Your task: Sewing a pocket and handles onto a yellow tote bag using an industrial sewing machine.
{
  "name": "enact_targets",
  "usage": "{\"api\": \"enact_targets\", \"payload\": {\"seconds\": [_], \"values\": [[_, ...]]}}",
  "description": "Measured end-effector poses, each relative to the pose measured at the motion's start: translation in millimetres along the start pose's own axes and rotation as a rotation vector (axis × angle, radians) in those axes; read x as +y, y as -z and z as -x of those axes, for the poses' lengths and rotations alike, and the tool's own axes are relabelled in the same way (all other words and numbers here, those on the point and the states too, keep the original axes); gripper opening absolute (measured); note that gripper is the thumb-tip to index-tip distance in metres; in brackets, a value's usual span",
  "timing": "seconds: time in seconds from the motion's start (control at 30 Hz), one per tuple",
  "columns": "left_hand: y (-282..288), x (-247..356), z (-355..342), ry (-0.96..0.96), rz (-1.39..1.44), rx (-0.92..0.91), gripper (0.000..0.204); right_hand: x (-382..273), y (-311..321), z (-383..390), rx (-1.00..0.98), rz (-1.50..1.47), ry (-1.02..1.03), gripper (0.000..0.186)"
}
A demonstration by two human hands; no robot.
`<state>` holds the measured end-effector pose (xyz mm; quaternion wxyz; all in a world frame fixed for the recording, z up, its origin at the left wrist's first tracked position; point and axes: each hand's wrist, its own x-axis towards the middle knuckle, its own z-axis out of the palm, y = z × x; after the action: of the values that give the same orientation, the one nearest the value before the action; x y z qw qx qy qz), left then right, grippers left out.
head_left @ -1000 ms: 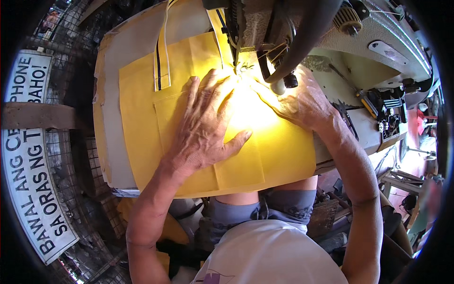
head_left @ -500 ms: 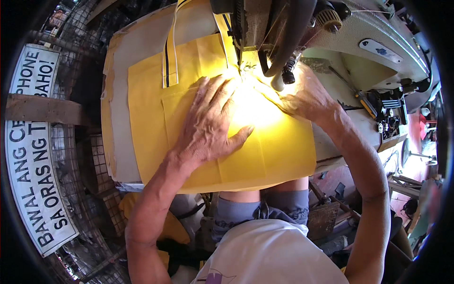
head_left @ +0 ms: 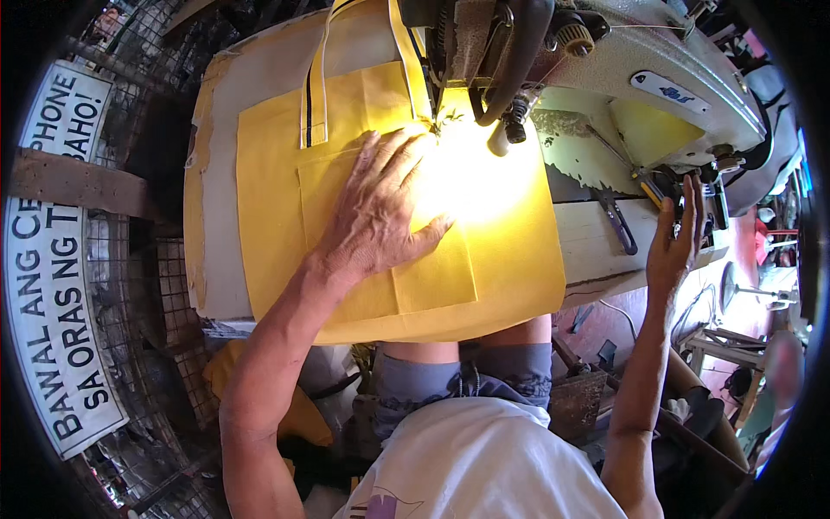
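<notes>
My left hand (head_left: 376, 208) lies flat on a yellow fabric panel (head_left: 277, 225), fingers stretched toward the needle area and thumb out to the side. The panel has a stitched pocket-like piece and a looped strap (head_left: 316, 95) with a dark stripe. Its upper edge is under the needle end of a sewing machine (head_left: 666, 56), where lamp glare washes out detail. Over at the table's right end, my right hand (head_left: 677, 233) is raised off the fabric with straight fingers, holding nothing visible. It is beside the tools under the machine's right end.
A dark-handled cutter (head_left: 618, 227) and a yellow-handled screwdriver (head_left: 644, 182) lie on the table (head_left: 596, 264) right of the fabric. A wire mesh partition (head_left: 130, 320) with a white sign (head_left: 65, 337) and a wooden bar (head_left: 78, 183) stands at left.
My right hand has left the fabric beside the needle and moved right, to the table's end. The cutter now shows. My left hand stays nearly in place on the fabric.
</notes>
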<state>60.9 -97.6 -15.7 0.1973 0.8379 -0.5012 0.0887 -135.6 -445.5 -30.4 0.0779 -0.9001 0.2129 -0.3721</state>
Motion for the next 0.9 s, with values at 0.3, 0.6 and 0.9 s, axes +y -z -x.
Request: {"api": "enact_targets", "payload": {"seconds": [0.3,0.6,0.9], "values": [[1,-5,2,-0.002,-0.012,0.01,0.071,1,-12,11,0.079,-0.069,-0.03,0.04],[2,-6,1,0.005,0.006,0.013,0.069,5,-12,18,0.03,-0.111,-0.11,0.032],[0,-7,5,-0.013,0.01,0.008,0.066,2,-9,18,0.058,0.062,-0.019,0.031]]}}
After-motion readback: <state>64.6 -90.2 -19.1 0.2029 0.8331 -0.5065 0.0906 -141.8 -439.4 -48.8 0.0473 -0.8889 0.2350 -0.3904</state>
